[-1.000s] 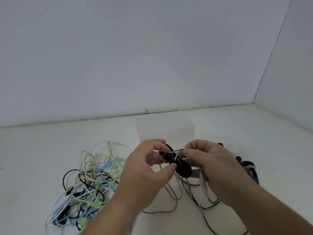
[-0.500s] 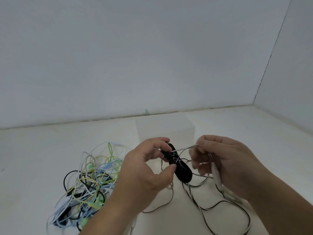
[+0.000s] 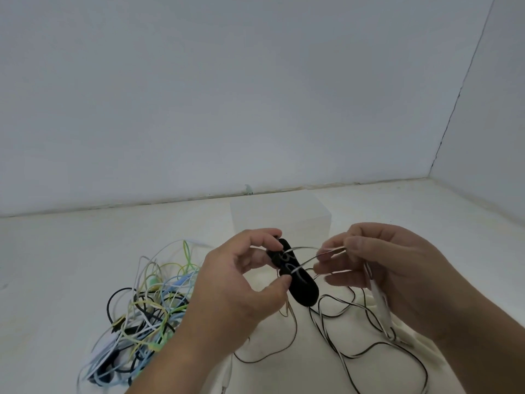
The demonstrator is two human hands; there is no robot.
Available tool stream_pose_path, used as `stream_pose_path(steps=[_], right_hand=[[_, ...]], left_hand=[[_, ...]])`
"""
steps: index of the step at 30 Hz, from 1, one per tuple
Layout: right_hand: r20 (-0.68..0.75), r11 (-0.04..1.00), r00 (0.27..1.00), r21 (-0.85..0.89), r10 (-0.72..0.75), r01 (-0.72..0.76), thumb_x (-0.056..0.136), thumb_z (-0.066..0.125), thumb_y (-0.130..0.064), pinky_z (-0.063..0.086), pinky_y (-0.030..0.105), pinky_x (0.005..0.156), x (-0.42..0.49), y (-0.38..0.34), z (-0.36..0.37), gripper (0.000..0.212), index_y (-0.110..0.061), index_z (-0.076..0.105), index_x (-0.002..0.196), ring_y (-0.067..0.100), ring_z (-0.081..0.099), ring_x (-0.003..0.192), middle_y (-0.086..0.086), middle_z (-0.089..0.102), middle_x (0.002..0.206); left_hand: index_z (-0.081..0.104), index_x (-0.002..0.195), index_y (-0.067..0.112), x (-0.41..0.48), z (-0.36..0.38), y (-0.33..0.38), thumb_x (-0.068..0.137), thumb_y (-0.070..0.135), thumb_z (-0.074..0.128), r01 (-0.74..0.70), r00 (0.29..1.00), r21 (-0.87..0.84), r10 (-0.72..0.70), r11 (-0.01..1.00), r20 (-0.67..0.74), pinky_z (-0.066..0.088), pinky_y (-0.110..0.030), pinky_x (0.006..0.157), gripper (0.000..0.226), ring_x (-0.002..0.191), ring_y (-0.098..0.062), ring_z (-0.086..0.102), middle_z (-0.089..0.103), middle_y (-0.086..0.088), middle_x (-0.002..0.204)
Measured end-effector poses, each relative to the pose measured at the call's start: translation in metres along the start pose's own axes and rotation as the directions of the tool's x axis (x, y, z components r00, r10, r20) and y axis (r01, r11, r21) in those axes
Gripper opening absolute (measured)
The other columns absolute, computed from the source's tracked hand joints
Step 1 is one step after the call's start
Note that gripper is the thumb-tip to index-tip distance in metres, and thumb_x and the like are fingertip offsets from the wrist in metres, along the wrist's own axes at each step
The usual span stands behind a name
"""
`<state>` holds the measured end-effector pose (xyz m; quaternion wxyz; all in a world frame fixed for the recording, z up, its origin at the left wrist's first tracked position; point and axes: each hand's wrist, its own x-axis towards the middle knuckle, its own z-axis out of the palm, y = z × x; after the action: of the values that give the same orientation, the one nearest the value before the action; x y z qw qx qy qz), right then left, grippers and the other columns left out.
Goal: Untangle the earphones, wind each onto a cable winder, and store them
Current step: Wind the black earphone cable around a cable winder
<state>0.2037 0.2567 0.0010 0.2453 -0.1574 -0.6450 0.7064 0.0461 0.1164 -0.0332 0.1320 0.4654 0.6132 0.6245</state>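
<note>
Black and oblong, the cable winder is held above the bench. The left hand's grip is closed on it, thumb below and fingers above, and the right hand's grip pinches the thin earphone cable running from it. The tangled pile lies just left of the left wrist, and a translucent box stands behind the hands near the wall, with the bench reaching right to the corner.
</note>
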Motion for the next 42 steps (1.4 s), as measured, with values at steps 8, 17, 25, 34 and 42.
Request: stream_pose_path(steps=[8, 17, 25, 34, 42], right_hand=[[-0.252, 0.941, 0.967, 0.319, -0.027, 0.109, 0.09, 0.051, -0.022, 0.02, 0.02, 0.038, 0.005, -0.014, -0.028, 0.025, -0.017, 0.047, 0.066, 0.007, 0.025, 0.039, -0.005, 0.028, 0.055], [-0.562, 0.865, 0.824, 0.448, 0.077, 0.225, 0.077, 0.062, -0.024, 0.035, 0.018, 0.036, 0.012, -0.01, -0.084, 0.023, -0.022, 0.048, 0.058, 0.008, 0.036, 0.039, -0.008, 0.036, 0.051], [-0.625, 0.521, 0.748, -0.726, -0.225, -0.449, 0.09, 0.061, -0.035, 0.05, 0.038, 0.073, 0.011, 0.012, -0.054, 0.02, -0.021, 0.068, 0.079, 0.023, 0.063, 0.076, 0.0, 0.07, 0.079], [0.196, 0.949, 0.981, -0.312, 0.012, 0.051, 0.091, 0.05, -0.048, 0.039, 0.034, 0.105, 0.005, 0.03, 0.012, 0.036, -0.031, 0.07, 0.115, 0.007, 0.061, 0.118, -0.008, 0.072, 0.117], [0.27, 0.926, 0.953, -0.376, 0.14, -0.029, 0.078, 0.065, -0.052, 0.043, 0.031, 0.073, 0.004, 0.021, -0.003, 0.038, -0.015, 0.07, 0.07, 0.018, 0.051, 0.058, 0.005, 0.052, 0.054]], left_hand=[[0.069, 0.086, 0.03, 0.001, -0.005, -0.004, 0.057, 0.032, 0.072, -0.032, 0.999, -0.02, 0.032, 0.999, -0.019, 0.054, -0.018, 0.081, 0.029, 0.105, -0.009, 0.069, 0.073, 0.013, 0.105], [0.072, 0.082, 0.018, 0.008, -0.017, -0.005, 0.057, 0.008, 0.075, 0.017, 0.995, -0.172, -0.034, 0.985, -0.097, 0.053, -0.017, 0.071, 0.028, 0.077, -0.013, 0.07, 0.074, 0.001, 0.112], [0.072, 0.08, 0.017, 0.005, -0.015, 0.001, 0.061, 0.001, 0.069, 0.096, 0.994, -0.217, -0.104, 0.971, -0.027, 0.049, -0.023, 0.053, 0.025, 0.062, -0.012, 0.065, 0.073, 0.003, 0.111], [0.071, 0.082, 0.02, -0.001, -0.001, -0.001, 0.056, 0.015, 0.072, 0.076, 0.984, -0.214, -0.039, 0.974, 0.172, 0.059, -0.041, 0.073, 0.026, 0.083, -0.026, 0.068, 0.072, -0.003, 0.112], [0.072, 0.082, 0.022, 0.001, -0.003, -0.001, 0.056, 0.018, 0.072, 0.061, 0.988, -0.181, -0.034, 0.982, 0.148, 0.06, -0.04, 0.078, 0.026, 0.084, -0.033, 0.069, 0.072, 0.001, 0.113]])
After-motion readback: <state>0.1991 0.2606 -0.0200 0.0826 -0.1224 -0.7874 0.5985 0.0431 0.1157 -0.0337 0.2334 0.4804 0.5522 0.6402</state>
